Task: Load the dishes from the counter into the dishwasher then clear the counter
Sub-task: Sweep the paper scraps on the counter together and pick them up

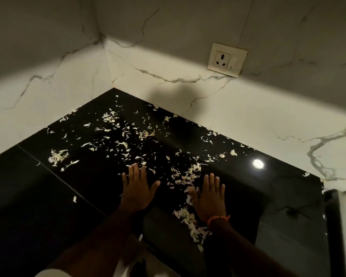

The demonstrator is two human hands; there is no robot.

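A glossy black counter fills a corner between two white marble walls. Pale scraps, like thin peelings, are scattered across most of its middle and back. My left hand lies flat on the counter, palm down, fingers straight and together, fingertips at the edge of the scraps. My right hand also lies flat, palm down, an orange thread around its wrist. A denser line of scraps lies along the left side of my right hand and runs toward the counter's front edge. No dishes are in view.
A white wall socket sits on the back wall above the counter. A round lamp reflection shines on the counter at right. A dark appliance edge stands at the far right. The counter's left part holds only a few stray scraps.
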